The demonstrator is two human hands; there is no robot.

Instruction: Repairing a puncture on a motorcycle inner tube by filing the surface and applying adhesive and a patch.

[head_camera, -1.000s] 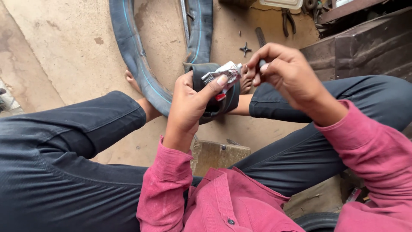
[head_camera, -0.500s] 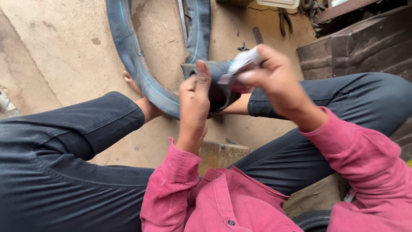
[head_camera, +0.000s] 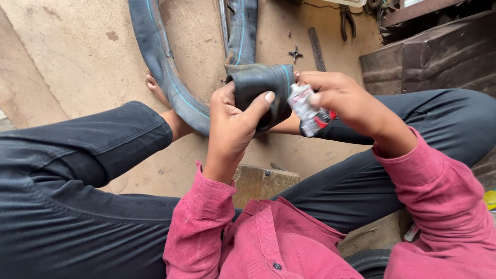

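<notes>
Lying on the dusty floor, a black inner tube (head_camera: 165,67) is folded up into the left hand (head_camera: 232,124), whose fingers are closed around the fold. Just beside it, a small crumpled tube (head_camera: 309,109) is pinched in the right hand (head_camera: 346,103).

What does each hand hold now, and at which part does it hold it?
The left hand grips a folded section of the black inner tube, thumb across the fold. The right hand pinches a small crumpled metal tube near its upper end.
</notes>
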